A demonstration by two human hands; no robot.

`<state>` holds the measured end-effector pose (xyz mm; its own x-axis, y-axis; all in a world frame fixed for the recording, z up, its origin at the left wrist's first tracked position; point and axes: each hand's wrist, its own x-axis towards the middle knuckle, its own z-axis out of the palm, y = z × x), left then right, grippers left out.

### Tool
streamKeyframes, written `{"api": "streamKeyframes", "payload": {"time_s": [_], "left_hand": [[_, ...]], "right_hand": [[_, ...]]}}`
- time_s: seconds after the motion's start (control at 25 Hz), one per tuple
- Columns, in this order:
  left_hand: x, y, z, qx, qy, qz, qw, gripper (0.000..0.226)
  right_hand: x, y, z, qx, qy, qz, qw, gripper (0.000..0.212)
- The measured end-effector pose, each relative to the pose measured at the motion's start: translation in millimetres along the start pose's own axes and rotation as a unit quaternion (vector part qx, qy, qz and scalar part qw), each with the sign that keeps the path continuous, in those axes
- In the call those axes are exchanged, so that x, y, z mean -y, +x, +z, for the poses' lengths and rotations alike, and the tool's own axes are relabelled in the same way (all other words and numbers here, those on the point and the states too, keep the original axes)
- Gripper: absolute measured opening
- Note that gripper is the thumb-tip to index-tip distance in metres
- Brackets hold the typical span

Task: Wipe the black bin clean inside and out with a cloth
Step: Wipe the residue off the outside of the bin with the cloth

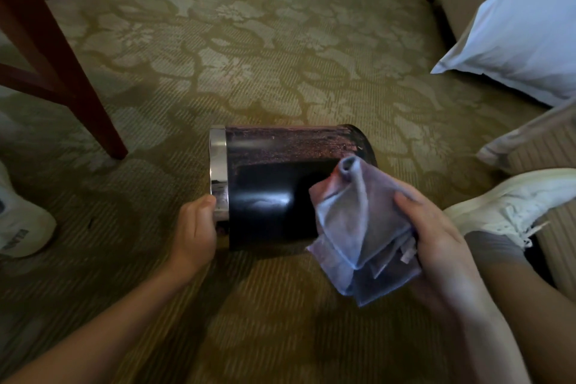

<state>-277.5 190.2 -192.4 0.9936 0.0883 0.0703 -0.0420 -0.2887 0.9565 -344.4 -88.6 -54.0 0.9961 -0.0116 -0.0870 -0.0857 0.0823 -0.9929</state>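
A black bin (265,196) lies on its side on patterned carpet (249,56). The left hand (196,227) grips its silver rim (218,171). The right hand (436,237) clutches a crumpled blue cloth (358,234) against the bin's side.

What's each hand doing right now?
Left hand: closed on the black bin's silver rim.
Right hand: closed on the cloth.
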Motion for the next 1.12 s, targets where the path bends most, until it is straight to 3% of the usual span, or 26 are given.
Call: {"api": "streamKeyframes", "payload": {"time_s": [0.12,0.24,0.32,0.44,0.56,0.64,0.76,0.8,0.96,1.04,1.12], "left_hand": [[1,5,0,0.0,0.016,-0.023,1.0,0.046],[-1,5,-1,0.006,0.018,-0.025,1.0,0.052],[-1,5,-2,0.004,0.005,-0.028,1.0,0.055],[-5,4,-1,0.01,0.007,-0.023,1.0,0.057],[-12,3,-2,0.003,-0.007,-0.007,1.0,0.06],[-16,1,-3,-0.012,0.001,0.008,1.0,0.049],[-24,-5,-12,-0.107,0.153,0.091,0.978,0.012],[-29,-7,-14,-0.117,0.192,0.119,0.967,0.011],[-51,-22,-8,-0.069,0.331,0.269,0.902,0.015],[-75,-39,5,-0.007,0.26,0.305,0.916,0.016],[-110,-61,20,0.089,0.121,0.271,0.951,0.026]], "right_hand": [[9,-3,0,-0.045,-0.165,-0.085,0.982,0.03],[16,-7,-6,-0.127,-0.196,-0.12,0.965,0.028],[17,-12,-14,-0.166,-0.138,-0.075,0.974,0.026],[17,-20,-21,-0.192,0.048,0.071,0.978,0.024],[18,-24,-23,-0.195,0.1,0.112,0.969,0.025],[20,-21,-20,-0.168,0.112,0.127,0.971,0.027],[22,-14,-15,-0.153,0.147,0.157,0.964,0.032],[22,-11,-14,-0.154,0.163,0.156,0.962,0.035],[21,-3,-2,-0.168,0.168,0.13,0.963,0.034],[22,-3,6,-0.17,0.143,0.115,0.968,0.028],[23,-5,14,-0.159,0.116,0.092,0.976,0.024]]}}
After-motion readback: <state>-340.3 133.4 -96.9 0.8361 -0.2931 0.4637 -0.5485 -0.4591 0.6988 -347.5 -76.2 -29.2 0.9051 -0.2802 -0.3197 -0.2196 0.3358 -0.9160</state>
